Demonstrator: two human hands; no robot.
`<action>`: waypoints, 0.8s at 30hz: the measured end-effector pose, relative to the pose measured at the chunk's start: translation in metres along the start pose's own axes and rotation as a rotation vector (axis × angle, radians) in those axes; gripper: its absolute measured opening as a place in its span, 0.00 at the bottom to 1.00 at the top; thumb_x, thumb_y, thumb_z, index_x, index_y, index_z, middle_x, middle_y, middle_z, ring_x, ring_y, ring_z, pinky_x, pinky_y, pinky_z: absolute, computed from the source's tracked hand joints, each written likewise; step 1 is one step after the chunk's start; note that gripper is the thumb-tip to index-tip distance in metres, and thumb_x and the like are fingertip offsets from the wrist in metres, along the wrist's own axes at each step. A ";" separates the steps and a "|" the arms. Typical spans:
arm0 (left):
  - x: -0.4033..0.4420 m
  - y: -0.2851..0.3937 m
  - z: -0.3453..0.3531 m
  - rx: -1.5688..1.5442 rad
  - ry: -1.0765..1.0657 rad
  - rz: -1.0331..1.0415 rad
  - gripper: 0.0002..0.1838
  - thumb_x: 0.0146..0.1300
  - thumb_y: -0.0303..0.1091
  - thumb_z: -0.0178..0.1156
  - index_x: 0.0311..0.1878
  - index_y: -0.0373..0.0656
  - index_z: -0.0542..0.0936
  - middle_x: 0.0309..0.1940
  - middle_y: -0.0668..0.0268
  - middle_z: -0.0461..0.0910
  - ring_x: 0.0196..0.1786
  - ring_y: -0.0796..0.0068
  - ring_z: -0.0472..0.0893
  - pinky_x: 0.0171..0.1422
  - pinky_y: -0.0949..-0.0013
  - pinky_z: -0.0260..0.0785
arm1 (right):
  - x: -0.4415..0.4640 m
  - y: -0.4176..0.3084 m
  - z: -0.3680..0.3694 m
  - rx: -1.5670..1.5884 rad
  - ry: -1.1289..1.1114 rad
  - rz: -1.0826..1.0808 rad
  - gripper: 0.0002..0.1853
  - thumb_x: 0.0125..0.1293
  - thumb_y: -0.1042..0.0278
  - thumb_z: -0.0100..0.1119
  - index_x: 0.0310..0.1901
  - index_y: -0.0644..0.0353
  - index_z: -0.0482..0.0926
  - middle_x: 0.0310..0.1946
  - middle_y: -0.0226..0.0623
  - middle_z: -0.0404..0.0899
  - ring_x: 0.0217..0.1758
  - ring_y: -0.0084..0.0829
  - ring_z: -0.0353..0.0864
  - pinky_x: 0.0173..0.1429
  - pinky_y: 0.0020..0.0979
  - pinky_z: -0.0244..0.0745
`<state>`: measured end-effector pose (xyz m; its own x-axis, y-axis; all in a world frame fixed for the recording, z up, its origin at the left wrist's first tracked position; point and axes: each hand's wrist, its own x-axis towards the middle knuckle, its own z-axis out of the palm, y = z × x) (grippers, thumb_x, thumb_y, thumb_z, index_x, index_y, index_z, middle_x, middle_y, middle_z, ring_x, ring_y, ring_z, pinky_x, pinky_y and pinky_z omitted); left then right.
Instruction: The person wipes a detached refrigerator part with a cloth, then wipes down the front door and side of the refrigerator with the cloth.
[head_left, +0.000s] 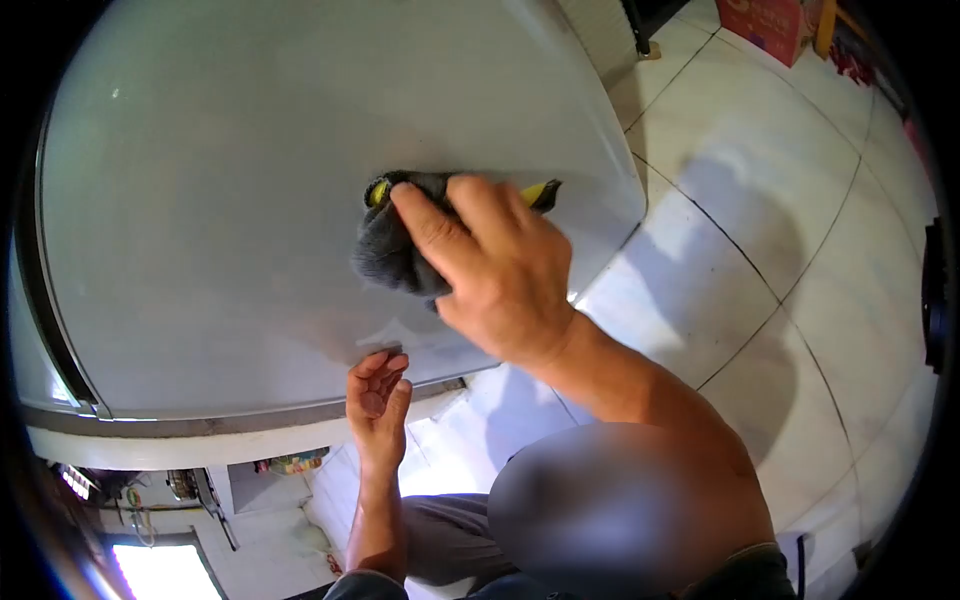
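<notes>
My right hand (510, 265) presses a dark grey cloth (395, 250) with yellow parts against a smooth, pale grey panel (220, 220) that looks like a refrigerator door. The cloth is bunched up, its folds partly hidden under my fingers. Just at the panel's lower edge, my left hand (380, 395) is held up with loosely curled fingers, the thumb apart, and nothing in it. Whether its fingertips touch the panel I cannot tell.
White floor tiles (740, 250) with dark joints lie to the right. A red box (770, 28) stands at the top right. Shelving with small items (300, 462) and a bright window (165, 570) appear at the lower left. A blurred patch covers part of the lower middle.
</notes>
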<state>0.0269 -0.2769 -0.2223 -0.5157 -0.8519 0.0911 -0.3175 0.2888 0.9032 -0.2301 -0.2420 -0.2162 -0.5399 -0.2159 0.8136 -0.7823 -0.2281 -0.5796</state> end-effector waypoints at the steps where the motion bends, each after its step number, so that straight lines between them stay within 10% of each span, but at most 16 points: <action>1: 0.000 0.000 -0.001 0.005 -0.009 0.007 0.22 0.65 0.20 0.59 0.62 0.38 0.68 0.58 0.58 0.75 0.61 0.69 0.75 0.68 0.65 0.65 | 0.003 0.009 -0.004 0.022 0.018 -0.012 0.24 0.45 0.76 0.68 0.49 0.53 0.82 0.33 0.32 0.70 0.34 0.32 0.76 0.29 0.32 0.74; 24: -0.001 0.006 0.009 0.021 0.042 0.010 0.21 0.65 0.18 0.58 0.61 0.39 0.68 0.53 0.58 0.77 0.59 0.69 0.76 0.66 0.66 0.66 | 0.009 -0.005 -0.007 0.073 -0.060 0.174 0.32 0.41 0.79 0.65 0.55 0.56 0.79 0.34 0.35 0.71 0.37 0.40 0.76 0.34 0.36 0.74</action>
<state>0.0183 -0.2698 -0.2210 -0.4849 -0.8665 0.1185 -0.3293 0.3064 0.8932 -0.2333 -0.2366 -0.2059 -0.6436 -0.3134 0.6983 -0.6533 -0.2504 -0.7145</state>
